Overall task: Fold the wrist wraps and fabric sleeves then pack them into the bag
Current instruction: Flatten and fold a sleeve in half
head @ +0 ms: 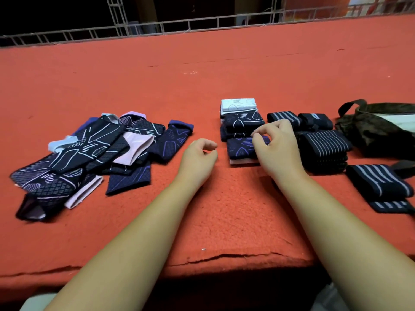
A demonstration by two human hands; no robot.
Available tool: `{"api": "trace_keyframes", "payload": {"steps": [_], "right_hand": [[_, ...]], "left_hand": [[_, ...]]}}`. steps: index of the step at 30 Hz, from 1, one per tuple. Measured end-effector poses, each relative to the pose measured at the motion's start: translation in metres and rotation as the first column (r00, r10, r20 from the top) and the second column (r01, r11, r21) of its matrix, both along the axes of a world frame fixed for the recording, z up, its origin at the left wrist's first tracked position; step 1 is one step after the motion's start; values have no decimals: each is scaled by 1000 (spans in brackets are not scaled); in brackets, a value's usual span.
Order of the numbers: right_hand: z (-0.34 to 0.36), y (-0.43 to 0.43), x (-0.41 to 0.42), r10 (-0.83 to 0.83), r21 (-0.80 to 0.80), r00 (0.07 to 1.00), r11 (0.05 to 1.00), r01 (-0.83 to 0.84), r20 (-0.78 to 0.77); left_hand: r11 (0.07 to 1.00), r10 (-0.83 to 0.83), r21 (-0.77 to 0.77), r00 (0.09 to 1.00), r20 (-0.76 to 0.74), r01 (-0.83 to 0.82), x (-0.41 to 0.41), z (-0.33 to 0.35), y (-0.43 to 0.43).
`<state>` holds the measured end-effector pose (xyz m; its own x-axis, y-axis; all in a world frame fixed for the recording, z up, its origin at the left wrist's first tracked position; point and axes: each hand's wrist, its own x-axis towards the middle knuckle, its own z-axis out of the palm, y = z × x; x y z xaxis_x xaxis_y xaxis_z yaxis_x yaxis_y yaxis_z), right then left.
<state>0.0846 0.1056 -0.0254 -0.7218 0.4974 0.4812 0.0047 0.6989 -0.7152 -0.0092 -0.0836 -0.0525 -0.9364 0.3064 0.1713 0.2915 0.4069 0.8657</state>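
- The red table's (224, 223) cracked front edge lay nearest.
- The left hand (197, 158) hung loosely curled, gripping nothing, beside the unfolded sleeves (89, 153).
- The right hand (277, 149) touched the folded sleeves (241, 126); I couldn't tell if it grasped one.
- Wrist wraps (323, 144) sat just right.
- The bag (377, 131) lay far right, contents hidden.
- Beyond, cloth ran to a railing (188, 24).

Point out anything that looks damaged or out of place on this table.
The red cover is torn along its near edge. The nearest striped wrap has a tail sticking out, unlike the tidy stack behind it.
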Motion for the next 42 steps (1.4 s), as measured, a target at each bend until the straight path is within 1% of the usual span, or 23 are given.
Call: {"api": "trace_keyframes", "payload": {"steps": [2, 3, 6, 9, 11, 13, 15, 17, 19, 20, 22, 24, 26, 27, 28, 29, 31, 33, 34, 36, 38, 40, 42], "right_hand": [[7, -16, -6, 47, 44, 998, 998, -46, -30], [11, -25, -10, 76, 50, 996, 996, -74, -41], [16, -55, -26, 173, 76, 985, 982, -170, -25], [12, -88, -45, 267, 62, 963, 961, -269, 39], [8, -106, -55, 289, 38, 954, 955, -293, 82], [-1, -119, -65, 297, -57, 944, 955, -292, 140], [-16, -127, -74, 317, -233, 927, 934, -270, 199], [-30, -130, -81, 317, -387, 929, 894, -226, 191], [-35, -130, -84, 301, -489, 939, 852, -186, 168], [-34, -129, -85, 288, -499, 941, 850, -167, 177], [-32, -126, -84, 254, -440, 944, 887, -139, 213], [-35, -122, -87, 253, -426, 943, 893, -142, 215], [-36, -122, -89, 262, -420, 939, 895, -150, 223], [-37, -122, -90, 261, -416, 936, 897, -146, 235], [-38, -122, -91, 266, -435, 939, 888, -150, 220], [-33, -123, -88, 275, -480, 940, 864, -151, 201], [-28, -122, -84, 306, -582, 943, 794, -178, 128], [-21, -122, -76, 383, -666, 921, 706, -240, 74], [-19, -121, -72, 451, -737, 892, 615, -280, 37], [-20, -120, -67, 558, -880, 827, 355, -317, -73], [-21, -122, -64, 638, -926, 755, 176, -334, -151], [-21, -123, -61, 689, -928, 708, 145, -344, -154], [-16, -124, -57, 693, -902, 718, 269, -339, -63]], "left_hand": [[983, 15, -177, 988, -151, -42, -8, 4, -20], [954, 21, -286, 969, -244, -93, -14, 6, -32], [789, 13, -536, 880, -475, -300, -34, 4, -68], [663, 27, -614, 833, -553, -429, -43, -1, -93], [647, 38, -616, 827, -561, -448, -46, -4, -103], [717, 46, -556, 823, -566, -422, -49, -9, -108], [838, 57, -425, 829, -556, -343, -48, -14, -110], [938, 32, -271, 831, -556, -217, -44, -12, -108], [985, -51, -168, 842, -537, -48, -33, -6, -107], [989, -110, -142, 851, -513, 42, -27, -3, -108], [975, -223, -93, 879, -422, 203, -19, 2, -112], [966, -222, 58, 922, -317, 252, -16, 5, -114], [939, -125, 304, 984, -127, 158, -18, 10, -112], [905, -95, 416, 995, -11, 91, -19, 12, -110], [865, -81, 501, 993, 82, 29, -20, 13, -108], [840, -55, 542, 988, 142, -31, -21, 13, -106], [847, 61, 511, 981, 183, -147, -29, 10, -106], [881, 156, 433, 981, 117, -192, -38, 4, -109], [903, 156, 392, 984, 82, -176, -43, 1, -111], [943, 96, 314, 993, 67, -112, -44, 0, -112], [955, 34, 288, 992, 120, -68, -43, 2, -110], [934, 17, 347, 978, 208, -90, -43, 5, -110], [895, 23, 429, 973, 232, -123, -43, 7, -113]]}}
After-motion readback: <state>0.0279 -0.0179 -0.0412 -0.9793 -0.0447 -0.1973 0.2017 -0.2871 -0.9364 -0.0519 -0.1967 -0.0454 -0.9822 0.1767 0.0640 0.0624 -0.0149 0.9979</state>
